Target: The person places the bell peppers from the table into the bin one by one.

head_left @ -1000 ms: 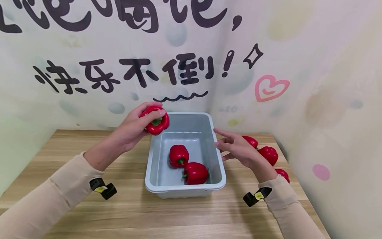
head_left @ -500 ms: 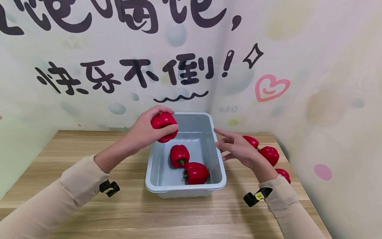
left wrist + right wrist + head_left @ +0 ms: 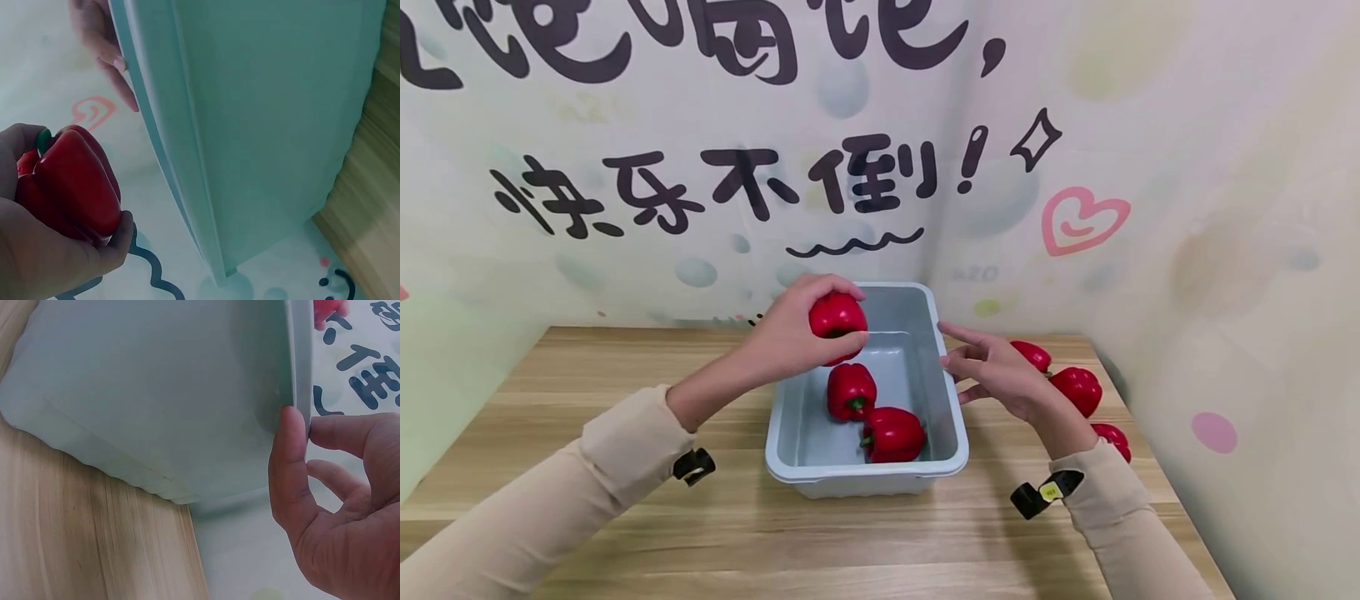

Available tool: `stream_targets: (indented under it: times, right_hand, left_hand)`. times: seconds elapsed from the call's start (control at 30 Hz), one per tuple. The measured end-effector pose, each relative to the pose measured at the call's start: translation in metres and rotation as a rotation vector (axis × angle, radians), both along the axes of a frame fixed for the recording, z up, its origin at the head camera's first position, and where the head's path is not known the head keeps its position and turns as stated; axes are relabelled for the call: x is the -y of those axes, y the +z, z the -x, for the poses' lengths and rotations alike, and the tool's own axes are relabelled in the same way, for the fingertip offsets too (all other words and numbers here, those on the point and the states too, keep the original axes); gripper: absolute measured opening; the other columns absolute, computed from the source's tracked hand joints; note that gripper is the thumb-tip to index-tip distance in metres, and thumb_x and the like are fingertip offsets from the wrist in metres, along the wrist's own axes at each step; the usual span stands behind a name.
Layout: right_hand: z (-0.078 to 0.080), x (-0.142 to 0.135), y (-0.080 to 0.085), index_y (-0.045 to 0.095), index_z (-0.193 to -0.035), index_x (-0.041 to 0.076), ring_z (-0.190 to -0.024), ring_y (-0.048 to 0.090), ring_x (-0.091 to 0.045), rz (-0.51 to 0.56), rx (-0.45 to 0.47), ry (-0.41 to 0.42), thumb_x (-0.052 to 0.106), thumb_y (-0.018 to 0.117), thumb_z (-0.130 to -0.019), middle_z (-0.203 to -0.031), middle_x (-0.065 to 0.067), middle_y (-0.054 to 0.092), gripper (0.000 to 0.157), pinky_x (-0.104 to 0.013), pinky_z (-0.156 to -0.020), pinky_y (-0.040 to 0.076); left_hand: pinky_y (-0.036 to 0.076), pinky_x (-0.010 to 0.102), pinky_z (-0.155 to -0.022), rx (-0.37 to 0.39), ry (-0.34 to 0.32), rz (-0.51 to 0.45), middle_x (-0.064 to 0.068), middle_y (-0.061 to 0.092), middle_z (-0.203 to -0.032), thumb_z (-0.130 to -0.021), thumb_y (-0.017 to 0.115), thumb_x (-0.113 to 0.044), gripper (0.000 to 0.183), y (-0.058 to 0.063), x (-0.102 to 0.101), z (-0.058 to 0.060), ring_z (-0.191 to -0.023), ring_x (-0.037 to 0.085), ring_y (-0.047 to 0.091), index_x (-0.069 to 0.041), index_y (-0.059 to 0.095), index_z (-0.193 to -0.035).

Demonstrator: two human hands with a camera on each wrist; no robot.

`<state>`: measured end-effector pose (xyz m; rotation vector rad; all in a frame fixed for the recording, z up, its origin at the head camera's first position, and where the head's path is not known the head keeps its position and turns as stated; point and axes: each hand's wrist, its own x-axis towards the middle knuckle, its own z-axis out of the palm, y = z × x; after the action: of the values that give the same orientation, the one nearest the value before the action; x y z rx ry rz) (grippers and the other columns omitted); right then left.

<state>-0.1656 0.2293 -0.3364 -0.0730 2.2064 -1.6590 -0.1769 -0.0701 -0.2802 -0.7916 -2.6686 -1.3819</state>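
Note:
My left hand (image 3: 790, 333) grips a red bell pepper (image 3: 837, 315) over the back left part of a pale blue-grey plastic bin (image 3: 865, 473). In the left wrist view, the pepper's green stem (image 3: 44, 142) shows beside the fingers, with the bin wall (image 3: 269, 125) to the right. Inside the bin lie two more red bell peppers: one (image 3: 852, 390) near the middle and another (image 3: 895, 435) toward the front. At the bin's right rim is my right hand (image 3: 996, 375). Its extended, spread fingers touch the rim from outside, as the right wrist view also shows at the rim (image 3: 302, 369).
Several red bell peppers (image 3: 1075, 391) lie on the wooden table (image 3: 820, 550) at the right, partly hidden by the right hand and arm. A printed cloth backdrop (image 3: 865, 108) with dark lettering stands close behind the table and along its right side.
My left hand has moved right and slightly toward me with its pepper, from the bin's back left corner to over the inside. The pepper's stem has turned out of the head view. The right hand stays still.

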Motion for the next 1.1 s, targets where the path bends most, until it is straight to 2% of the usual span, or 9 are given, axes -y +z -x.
stream_targets:
  times: [0.13, 0.3, 0.67, 0.9, 1.1]
  right_hand:
    - [0.000, 0.000, 0.000, 0.038, -0.146, 0.033, -0.094, 0.064, -0.031, 0.003, 0.000, 0.002, 0.024, 0.069, -0.087, -0.113, -0.018, 0.059, 0.067, -0.044, -0.072, 0.058]
    - [0.001, 0.000, 0.000, 0.037, -0.146, 0.033, -0.093, 0.063, -0.030, 0.009, 0.004, 0.005, 0.023, 0.069, -0.087, -0.113, -0.019, 0.059, 0.067, -0.044, -0.072, 0.058]
    - [0.000, 0.001, 0.001, 0.038, -0.146, 0.033, -0.095, 0.063, -0.030, 0.004, 0.005, -0.001, 0.025, 0.069, -0.087, -0.114, -0.018, 0.059, 0.067, -0.044, -0.073, 0.058]
    - [0.000, 0.000, 0.000, 0.038, -0.146, 0.033, -0.095, 0.063, -0.030, 0.005, 0.005, 0.002, 0.024, 0.069, -0.088, -0.115, -0.018, 0.058, 0.066, -0.044, -0.073, 0.058]
    - [0.000, 0.000, 0.000, 0.038, -0.146, 0.033, -0.095, 0.063, -0.030, 0.007, 0.004, 0.002, 0.025, 0.069, -0.087, -0.114, -0.018, 0.058, 0.067, -0.044, -0.072, 0.058]
  left_hand:
    - [0.058, 0.031, -0.071, -0.076, -0.004, 0.085, -0.003, 0.049, -0.122, -0.071, 0.082, -0.029, 0.048, -0.003, -0.002, 0.000, -0.104, 0.017, 0.053, -0.029, 0.059, -0.114]
    - [0.058, 0.031, -0.072, -0.112, -0.018, 0.161, -0.001, 0.048, -0.121, -0.070, 0.082, -0.029, 0.046, -0.005, -0.002, -0.001, -0.103, 0.018, 0.054, -0.029, 0.060, -0.110]
    - [0.058, 0.034, -0.073, -0.088, -0.061, 0.254, 0.002, 0.050, -0.120, -0.070, 0.084, -0.024, 0.047, -0.005, 0.003, 0.000, -0.106, 0.020, 0.052, -0.025, 0.063, -0.111]
    - [0.058, 0.035, -0.073, -0.068, -0.051, 0.251, 0.002, 0.050, -0.122, -0.069, 0.085, -0.026, 0.050, -0.001, 0.005, 0.000, -0.109, 0.021, 0.051, -0.026, 0.061, -0.114]
    - [0.050, 0.040, -0.092, -0.168, -0.002, 0.182, 0.000, 0.051, -0.124, -0.082, 0.074, -0.027, 0.032, 0.006, 0.007, 0.003, -0.114, 0.018, 0.051, -0.026, 0.062, -0.112]
